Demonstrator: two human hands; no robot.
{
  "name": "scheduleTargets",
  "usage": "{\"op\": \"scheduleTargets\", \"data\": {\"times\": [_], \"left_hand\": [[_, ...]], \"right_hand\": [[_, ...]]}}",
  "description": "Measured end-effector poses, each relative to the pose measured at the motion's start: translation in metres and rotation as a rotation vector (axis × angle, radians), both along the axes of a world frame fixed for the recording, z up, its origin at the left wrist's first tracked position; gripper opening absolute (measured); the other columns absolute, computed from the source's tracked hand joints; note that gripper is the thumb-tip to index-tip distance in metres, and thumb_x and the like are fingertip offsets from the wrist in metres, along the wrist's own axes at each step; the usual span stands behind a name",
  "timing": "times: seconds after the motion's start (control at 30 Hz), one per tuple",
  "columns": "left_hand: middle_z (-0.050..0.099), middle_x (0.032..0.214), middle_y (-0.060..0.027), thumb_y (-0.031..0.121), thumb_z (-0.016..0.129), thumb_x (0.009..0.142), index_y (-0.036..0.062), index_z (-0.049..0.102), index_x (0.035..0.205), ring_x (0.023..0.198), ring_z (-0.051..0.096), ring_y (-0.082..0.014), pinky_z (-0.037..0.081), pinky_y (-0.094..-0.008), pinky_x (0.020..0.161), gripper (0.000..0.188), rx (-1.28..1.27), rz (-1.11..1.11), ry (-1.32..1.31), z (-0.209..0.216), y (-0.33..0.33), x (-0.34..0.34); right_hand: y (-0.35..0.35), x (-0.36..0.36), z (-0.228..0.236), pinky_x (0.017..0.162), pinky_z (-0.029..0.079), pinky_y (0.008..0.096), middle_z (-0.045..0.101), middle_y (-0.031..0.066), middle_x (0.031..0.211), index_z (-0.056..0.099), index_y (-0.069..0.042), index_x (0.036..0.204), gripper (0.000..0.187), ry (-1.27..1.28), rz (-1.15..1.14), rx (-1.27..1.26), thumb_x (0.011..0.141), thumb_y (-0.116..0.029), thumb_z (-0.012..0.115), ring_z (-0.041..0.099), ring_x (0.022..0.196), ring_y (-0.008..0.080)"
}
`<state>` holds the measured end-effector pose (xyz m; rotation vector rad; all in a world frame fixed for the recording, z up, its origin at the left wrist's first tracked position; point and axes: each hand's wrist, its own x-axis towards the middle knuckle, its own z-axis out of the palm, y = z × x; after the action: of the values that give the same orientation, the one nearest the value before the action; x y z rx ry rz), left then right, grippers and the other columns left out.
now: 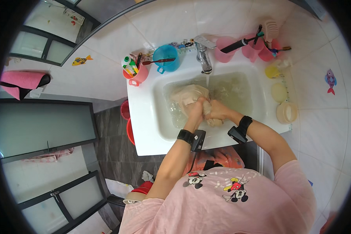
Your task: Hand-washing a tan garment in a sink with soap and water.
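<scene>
A wet beige cloth (pixel 189 94) lies bunched in the white sink (pixel 160 134), partly in cloudy water. My left hand (pixel 197 108) is closed around one part of it. Close beside, my right hand (pixel 219 110) grips another part, with the fabric squeezed between the two hands and a bit hanging below them. Water runs in a thin stream from the chrome faucet (pixel 203 58) just beyond my hands. Black straps with small devices circle both my wrists.
Along the sink's back edge stand a pink cup (pixel 138 75) with tubes, a blue cup (pixel 166 58) with a toothbrush, and several pink cups at the right. A yellow soap bottle (pixel 273 71) and a round tub (pixel 287 113) line the right edge. Red basins (pixel 130 131) sit left below.
</scene>
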<state>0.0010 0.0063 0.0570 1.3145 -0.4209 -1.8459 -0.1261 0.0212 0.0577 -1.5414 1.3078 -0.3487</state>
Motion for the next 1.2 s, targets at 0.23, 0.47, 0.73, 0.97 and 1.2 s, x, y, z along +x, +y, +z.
{"op": "scheduleTargets", "data": {"times": [0.23,0.47,0.73,0.97,1.2], "left_hand": [[0.053,0.104,-0.0113,0.016,0.056,0.079,-0.0021,0.045,0.110,0.094,0.054,-0.0212,0.047,-0.0328,0.079,0.038,-0.043,0.123,-0.022,-0.002,0.000,0.014],[0.050,0.111,-0.0145,0.028,0.055,0.084,-0.0057,0.042,0.113,0.099,0.053,-0.0225,0.047,-0.0335,0.082,0.046,0.062,0.186,0.252,-0.018,-0.006,0.002],[0.047,0.118,-0.0105,0.037,0.055,0.082,0.0110,0.040,0.121,0.110,0.045,-0.0254,0.039,-0.0443,0.091,0.049,0.514,0.161,0.161,-0.007,-0.023,-0.020],[0.051,0.111,-0.0103,0.040,0.049,0.084,0.0106,0.043,0.118,0.101,0.050,-0.0248,0.042,-0.0413,0.087,0.045,0.523,-0.034,0.207,-0.065,-0.030,-0.037],[0.055,0.105,-0.0105,0.029,0.038,0.088,0.0047,0.047,0.113,0.096,0.052,-0.0225,0.043,-0.0327,0.081,0.035,0.394,-0.189,0.083,-0.069,-0.042,-0.038]], "right_hand": [[-0.011,-0.011,0.028,0.078,0.043,0.0374,0.056,0.0224,0.096,0.051,0.003,0.104,0.060,0.087,0.038,-0.241,0.057,-0.030,0.070,0.054,0.090,0.0344],[-0.094,-0.029,0.119,0.086,0.036,0.0402,0.046,0.0202,0.114,0.043,0.002,0.116,0.049,0.443,-0.294,-1.109,0.070,-0.007,0.054,0.043,0.104,0.0344],[-0.035,-0.058,0.042,0.090,0.032,0.0457,0.037,0.0197,0.124,0.032,-0.002,0.127,0.068,0.433,-0.119,-0.811,0.064,-0.010,0.056,0.034,0.114,0.0360],[-0.006,-0.053,-0.028,0.093,0.022,0.0604,0.020,0.0184,0.136,0.022,-0.020,0.134,0.090,0.727,0.196,-0.405,0.058,-0.025,0.070,0.022,0.121,0.0443],[-0.023,-0.071,-0.124,0.093,0.031,0.0491,0.033,0.0196,0.129,0.031,-0.016,0.130,0.092,0.828,0.248,-0.386,0.052,-0.032,0.076,0.033,0.116,0.0409]]}}
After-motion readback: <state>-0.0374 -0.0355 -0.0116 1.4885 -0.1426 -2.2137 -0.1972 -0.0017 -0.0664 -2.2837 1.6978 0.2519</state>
